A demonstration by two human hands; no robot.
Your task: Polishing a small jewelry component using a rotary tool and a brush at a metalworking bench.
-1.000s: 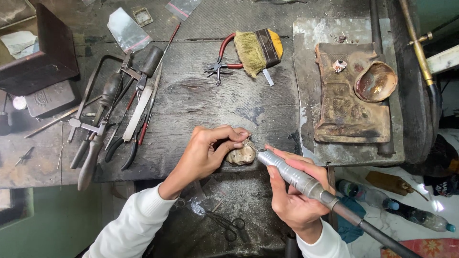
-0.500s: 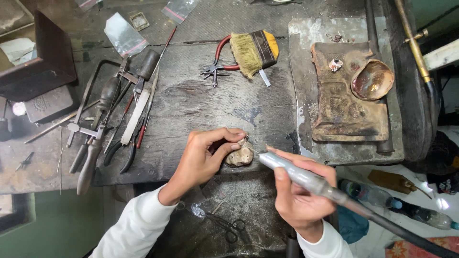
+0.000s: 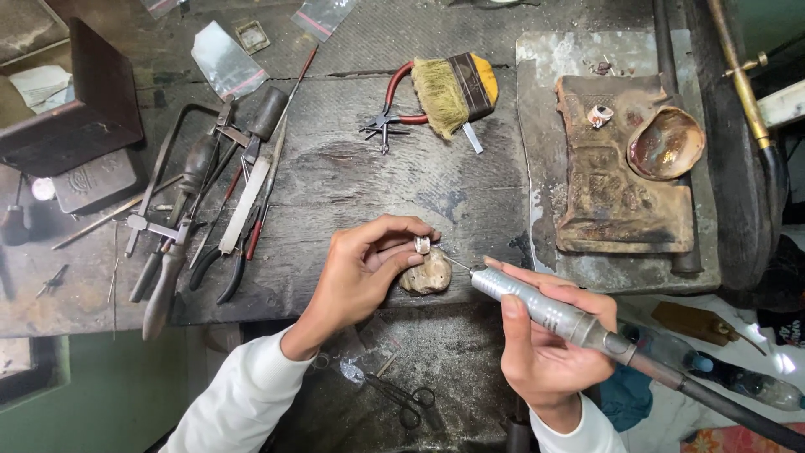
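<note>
My left hand (image 3: 366,270) pinches a small silver ring (image 3: 423,244) between thumb and fingers, resting it on top of a worn wooden peg (image 3: 429,274) at the front edge of the dark workbench (image 3: 352,176). My right hand (image 3: 547,341) grips a metal rotary handpiece (image 3: 537,304) like a pen. Its thin bit points left and almost touches the ring. A dark flexible shaft (image 3: 721,406) runs from the handpiece off to the lower right.
Files, pliers and a saw frame (image 3: 197,197) lie in a heap at the left. A brush and red-handled pliers (image 3: 436,92) sit at the back centre. At the right a scorched soldering block (image 3: 625,172) and a shell-like dish (image 3: 667,143) rest on a metal tray. Scissors (image 3: 402,394) lie below the bench.
The view has shifted slightly. The handpiece tip has drawn back a little to the right of the ring; my left hand keeps holding the ring on the peg.
</note>
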